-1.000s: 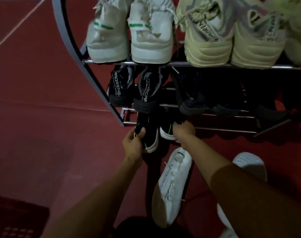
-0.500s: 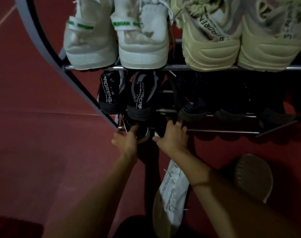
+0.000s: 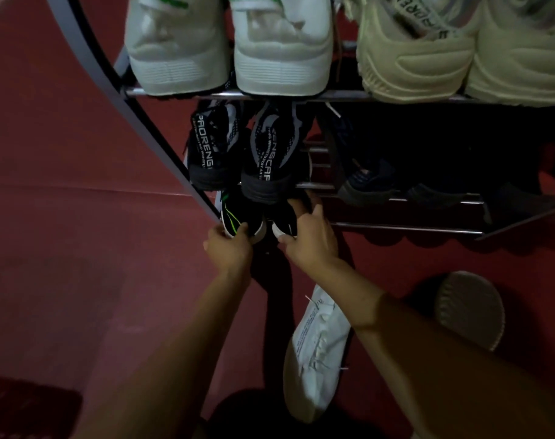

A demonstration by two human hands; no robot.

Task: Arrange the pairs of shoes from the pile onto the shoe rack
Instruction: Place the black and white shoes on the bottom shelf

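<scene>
Both forearms bare to the frame edge; no sleeves, watch or wristband in view. Left hand (image 3: 228, 251) and right hand (image 3: 311, 239) ungloved, no rings discernible in the dim light. Fingernails short where visible. Lighting too low for finer detail.

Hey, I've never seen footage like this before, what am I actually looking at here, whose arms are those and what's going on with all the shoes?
There is no machine here. A person wears a camera on their head, looking down at their own bare arms. In front stands a metal shoe rack. Its top shelf holds white sneakers and cream sneakers; the middle shelf holds dark shoes. The left hand and right hand each grip the heel of one black shoe, the left one with green stripes, at the lowest shelf. On the red floor lie a white shoe and another, sole up.
</scene>
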